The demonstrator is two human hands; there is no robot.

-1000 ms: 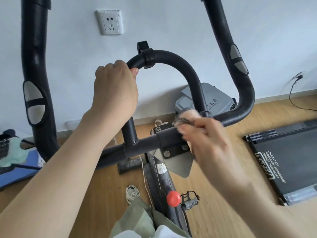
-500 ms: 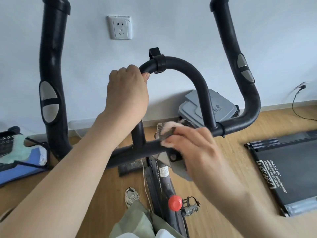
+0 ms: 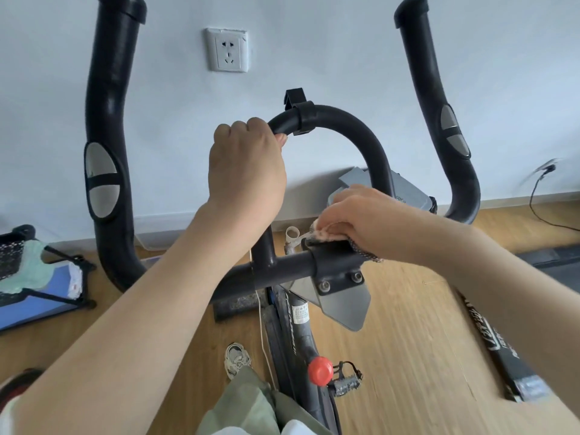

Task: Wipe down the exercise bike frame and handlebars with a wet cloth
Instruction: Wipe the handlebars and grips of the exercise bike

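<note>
A black exercise bike fills the view, with its curved handlebars (image 3: 354, 127) rising in front of me and its frame (image 3: 298, 337) running down between my legs. My left hand (image 3: 248, 167) is closed around the left side of the centre loop of the handlebars. My right hand (image 3: 361, 215) presses a pinkish cloth (image 3: 326, 235) with a dark patterned edge onto the top of the clamp (image 3: 337, 268) on the crossbar. Most of the cloth is hidden under my fingers.
A red knob (image 3: 320, 370) and a pedal (image 3: 346, 383) sit low on the frame. A treadmill edge (image 3: 502, 350) lies at the right, a grey box (image 3: 411, 193) by the wall, a black rack (image 3: 37, 277) at the left. A wall socket (image 3: 227, 50) is above.
My right hand slid the cloth left along the crossbar, then back right onto the clamp top. The left hand kept its grip. My head tilted up, showing more of the grips.
</note>
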